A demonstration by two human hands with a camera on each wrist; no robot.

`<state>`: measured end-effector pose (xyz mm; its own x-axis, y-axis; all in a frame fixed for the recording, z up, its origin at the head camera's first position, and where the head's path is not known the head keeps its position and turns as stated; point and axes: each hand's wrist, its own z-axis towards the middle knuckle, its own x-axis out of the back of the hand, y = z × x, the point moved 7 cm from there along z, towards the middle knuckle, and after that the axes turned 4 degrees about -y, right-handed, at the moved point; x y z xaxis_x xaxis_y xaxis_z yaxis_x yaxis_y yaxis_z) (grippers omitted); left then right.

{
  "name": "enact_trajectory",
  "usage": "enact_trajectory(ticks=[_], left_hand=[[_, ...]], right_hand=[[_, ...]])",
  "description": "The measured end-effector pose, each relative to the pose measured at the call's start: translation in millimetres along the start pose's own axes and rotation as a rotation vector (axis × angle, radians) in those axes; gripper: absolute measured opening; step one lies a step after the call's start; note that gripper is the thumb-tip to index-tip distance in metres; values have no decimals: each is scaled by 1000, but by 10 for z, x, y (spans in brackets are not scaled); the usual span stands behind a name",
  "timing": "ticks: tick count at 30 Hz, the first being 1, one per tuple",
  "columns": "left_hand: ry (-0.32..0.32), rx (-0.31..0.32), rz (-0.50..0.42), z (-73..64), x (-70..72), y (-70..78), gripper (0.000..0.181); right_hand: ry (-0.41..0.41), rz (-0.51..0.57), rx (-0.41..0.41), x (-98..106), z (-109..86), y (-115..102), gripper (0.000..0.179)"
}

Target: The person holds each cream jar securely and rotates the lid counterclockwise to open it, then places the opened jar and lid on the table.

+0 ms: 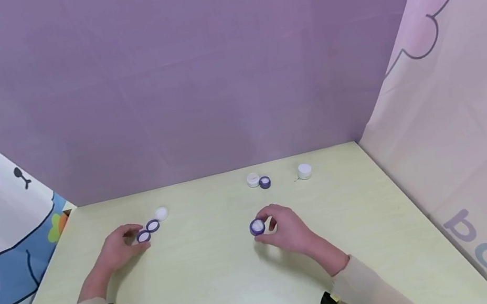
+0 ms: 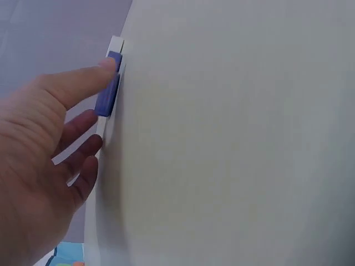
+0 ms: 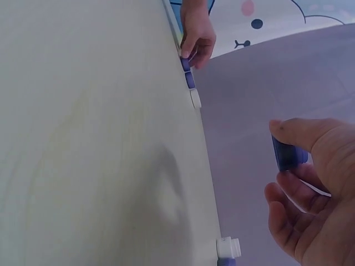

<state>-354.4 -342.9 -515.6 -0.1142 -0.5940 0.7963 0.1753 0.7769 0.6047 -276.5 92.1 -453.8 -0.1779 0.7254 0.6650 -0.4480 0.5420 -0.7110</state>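
Low on the table at left, my left hand (image 1: 119, 250) pinches a purple-rimmed round lid (image 1: 143, 236) between thumb and fingers. Touching or nearly touching it is a second purple lid (image 1: 152, 225), and beyond that lies a white lid (image 1: 161, 214), the three forming a slanting row. My right hand (image 1: 288, 230) holds a small purple jar (image 1: 257, 227) by its sides, raised off the table. In the right wrist view the thumb and a finger grip that dark blue-purple jar (image 3: 287, 155), while the other fingers curl loosely below.
Toward the table's back edge stand a white jar (image 1: 252, 180) and a small purple jar (image 1: 265, 182) side by side. Another white jar (image 1: 304, 171) sits to their right. A purple cloth wall (image 1: 206, 99) rises behind the table (image 1: 207, 285), with printed cloth on both sides.
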Motion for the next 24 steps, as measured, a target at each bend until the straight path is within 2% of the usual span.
enact_trajectory(ticks=[4, 9, 14, 20, 24], left_hand=[[57, -16, -20, -86, 2, 51, 51], [115, -44, -42, -164, 1, 182, 44], [123, -76, -59, -235, -56, 378, 38], [140, -145, -54, -288, -113, 634, 32], [121, -189, -47, -313, -200, 845, 29]], right_hand=[[7, -18, -14, 20, 40, 28, 35], [22, -35, -33, 50, 113, 77, 36], [51, -57, -62, 76, 171, 138, 38], [101, -87, -113, 113, 284, 249, 37], [122, -84, -118, 155, 360, 305, 36]])
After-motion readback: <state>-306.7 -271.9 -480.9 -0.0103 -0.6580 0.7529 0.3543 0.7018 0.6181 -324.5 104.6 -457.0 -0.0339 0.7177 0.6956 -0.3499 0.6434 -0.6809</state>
